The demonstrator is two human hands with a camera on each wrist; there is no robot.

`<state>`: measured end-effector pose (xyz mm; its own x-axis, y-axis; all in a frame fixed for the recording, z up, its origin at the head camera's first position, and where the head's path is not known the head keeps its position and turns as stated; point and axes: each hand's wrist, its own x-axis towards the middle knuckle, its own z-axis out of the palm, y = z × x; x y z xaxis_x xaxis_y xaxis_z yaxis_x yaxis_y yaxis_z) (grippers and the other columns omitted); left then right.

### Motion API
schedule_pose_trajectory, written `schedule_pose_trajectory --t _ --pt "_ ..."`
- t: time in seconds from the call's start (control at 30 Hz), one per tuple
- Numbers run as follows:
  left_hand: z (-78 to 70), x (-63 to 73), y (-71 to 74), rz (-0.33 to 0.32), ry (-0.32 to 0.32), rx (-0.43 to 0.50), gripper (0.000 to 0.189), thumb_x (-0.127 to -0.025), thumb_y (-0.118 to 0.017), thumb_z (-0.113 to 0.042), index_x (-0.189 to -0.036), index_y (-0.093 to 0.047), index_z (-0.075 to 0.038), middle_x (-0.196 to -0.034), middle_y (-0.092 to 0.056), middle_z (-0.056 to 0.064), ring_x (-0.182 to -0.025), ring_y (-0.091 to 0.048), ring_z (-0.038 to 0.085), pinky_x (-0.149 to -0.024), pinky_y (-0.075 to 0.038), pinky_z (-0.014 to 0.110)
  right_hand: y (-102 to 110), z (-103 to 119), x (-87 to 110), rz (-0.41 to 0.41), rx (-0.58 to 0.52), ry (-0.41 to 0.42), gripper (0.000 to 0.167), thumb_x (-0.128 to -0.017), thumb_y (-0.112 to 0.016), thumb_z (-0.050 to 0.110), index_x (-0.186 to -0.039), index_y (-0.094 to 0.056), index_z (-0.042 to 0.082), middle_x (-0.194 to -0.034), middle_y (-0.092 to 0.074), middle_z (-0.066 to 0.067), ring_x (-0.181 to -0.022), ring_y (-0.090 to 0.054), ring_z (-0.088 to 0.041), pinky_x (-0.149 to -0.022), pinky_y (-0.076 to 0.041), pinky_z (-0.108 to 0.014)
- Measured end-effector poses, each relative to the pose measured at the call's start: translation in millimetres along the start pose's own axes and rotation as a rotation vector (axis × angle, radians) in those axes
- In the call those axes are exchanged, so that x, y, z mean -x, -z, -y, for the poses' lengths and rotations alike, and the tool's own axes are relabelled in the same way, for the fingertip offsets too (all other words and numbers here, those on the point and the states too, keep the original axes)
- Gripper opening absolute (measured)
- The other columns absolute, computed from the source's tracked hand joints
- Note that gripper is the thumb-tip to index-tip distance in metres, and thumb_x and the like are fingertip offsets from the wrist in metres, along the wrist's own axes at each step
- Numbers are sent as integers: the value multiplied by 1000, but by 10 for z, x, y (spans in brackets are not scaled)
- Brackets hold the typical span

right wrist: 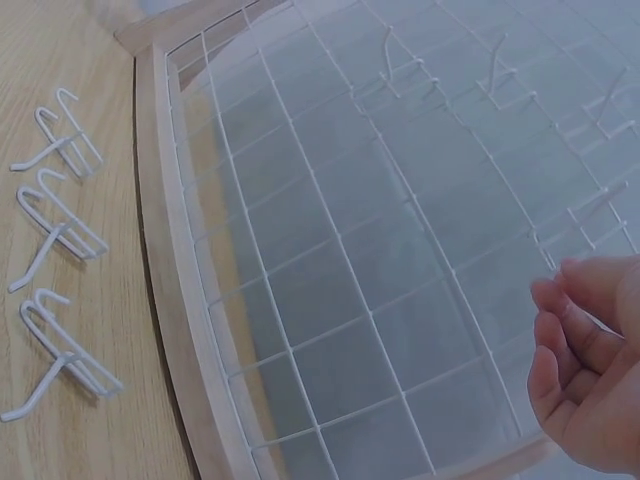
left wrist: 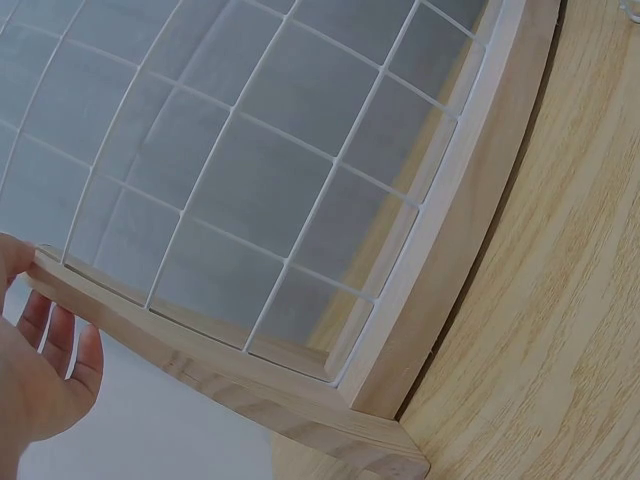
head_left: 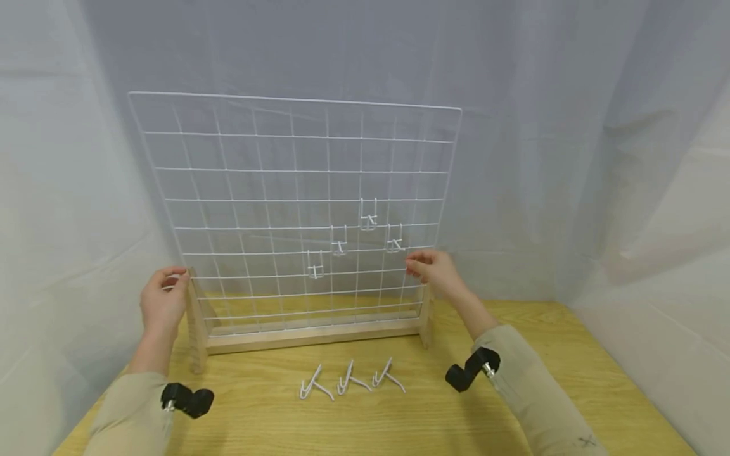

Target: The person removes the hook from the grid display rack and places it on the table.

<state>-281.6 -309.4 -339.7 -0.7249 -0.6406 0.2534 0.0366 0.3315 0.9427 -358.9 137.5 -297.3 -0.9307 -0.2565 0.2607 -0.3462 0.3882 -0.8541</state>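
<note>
- On the wood-grain tabletop (head_left: 256, 418), three white wire hooks (right wrist: 68, 357) lie loose in front of the wire grid panel (left wrist: 287, 260); four matching hooks (head_left: 369, 218) already hang on it
- Left hand (head_left: 164, 304): thumb and fingers pinching the wooden stand (head_left: 319, 334) near an upright's top
- Right hand (head_left: 436, 272): fingers curled, thumb and index together at the panel; can't tell if they've got wire
- Looks like partway through hanging, steadying things; next probably calls for grabbing a loose hook, imo

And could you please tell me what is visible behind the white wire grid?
Through the wire grid show a pale sheet and, low down, a strip of tabletop and part of the wooden stand. The stand's front rail covers whatever lies directly behind it.
</note>
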Motion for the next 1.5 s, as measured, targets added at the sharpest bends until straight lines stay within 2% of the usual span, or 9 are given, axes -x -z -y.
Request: schedule_pose_trajectory --t 0.07,0.3,0.57,0.73,0.93,1.1,1.23,1.37,1.5 --pt "-3 6 2 4 -4 -6 7 -94 -51 -20 -96 -58 -20 -91 -45 -5 -78 -41 2 -59 -39 13 9 15 -14 0 2 -1 23 -93 -56 13 -105 -62 -5 -84 -66 -5 -81 -58 -25 -69 -49 -36" --pt "-7 11 9 15 -7 -3 9 -94 -51 -21 -99 -58 -18 -92 -45 -4 -78 -41 3 -59 -39 14 29 68 -69 -18 3 -6 27 -92 -57 13 -109 -60 -8 -82 -66 -4 -76 -57 -19 -62 -47 -24" --pt "2 5 8 18 -8 -7 10 -95 -51 -22 -99 -58 -18 -93 -45 -4 -78 -41 3 -58 -39 14 39 152 -137 -21 4 -25 30 -94 -55 17 -113 -59 -6 -90 -66 -8 -85 -59 -22 -68 -48 -28" --pt "-2 6 6 13 -16 -7 12 -95 -51 -21 -102 -58 -14 -92 -45 -4 -78 -41 3 -58 -39 13 39 199 -173 -31 -24 -8 32 -93 -57 18 -112 -59 -7 -88 -66 -8 -79 -57 -17 -64 -46 -24" --pt "11 5 5 14 -17 8 13 -94 -52 -21 -102 -57 -12 -92 -44 -3 -77 -42 3 -58 -39 12 39 244 -194 -31 -31 -17 32 -92 -59 21 -111 -60 -4 -87 -66 -6 -77 -57 -15 -74 -50 -38" --pt "16 -3 14 22 -19 11 8 -94 -51 -21 -98 -58 -19 -91 -44 -4 -77 -42 3 -58 -39 13 34 283 -222 -25 -52 -19 32 -91 -59 21 -112 -60 -4 -89 -65 -8 -79 -56 -15 -77 -49 -40" --pt "9 -1 14 18 -20 3 11 -94 -51 -21 -100 -58 -15 -92 -44 -3 -76 -42 3 -58 -39 13 26 320 -233 -12 -55 -2 31 -92 -58 20 -111 -60 -5 -89 -65 -10 -77 -56 -14 -78 -48 -44" --pt "7 12 13 14 -17 -6 16 -94 -51 -21 -104 -57 -9 -92 -44 -2 -75 -42 4 -57 -39 13 10 340 -234 5 -43 -5 30 -92 -58 18 -111 -60 -5 -94 -66 -13 -77 -57 -14 -74 -50 -38" --pt "9 3 16 14 -8 -8 12 -94 -51 -21 -101 -57 -14 -92 -44 -3 -75 -42 4 -57 -39 14 -10 348 -244 15 -63 -19 28 -92 -57 17 -111 -60 -4 -98 -66 -14 -78 -56 -14 -71 -49 -32"
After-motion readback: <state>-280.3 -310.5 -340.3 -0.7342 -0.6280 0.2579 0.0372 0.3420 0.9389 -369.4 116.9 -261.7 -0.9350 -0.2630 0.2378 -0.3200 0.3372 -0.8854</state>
